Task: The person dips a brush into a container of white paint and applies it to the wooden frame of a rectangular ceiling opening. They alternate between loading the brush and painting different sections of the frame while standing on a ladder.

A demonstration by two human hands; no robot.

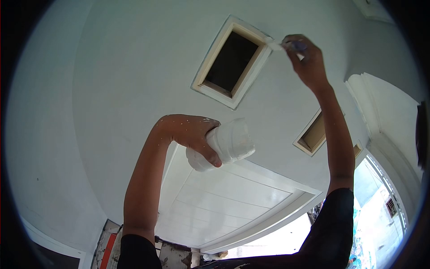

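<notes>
Evidently the left hand (193, 131) clasps a whitish container (234, 142), contents hidden, below the window frame (251, 74), while the right hand's (309, 60) fingers hold a blurred tool (275, 45) near one corner, tip hard to make out

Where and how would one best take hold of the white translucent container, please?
Probably around the rounded side of the container, coming from the left, as the left hand does: the body is roughly cylindrical, so thumb and fingers can wrap it, and it is tilted, its right end clear of the hand.
</notes>
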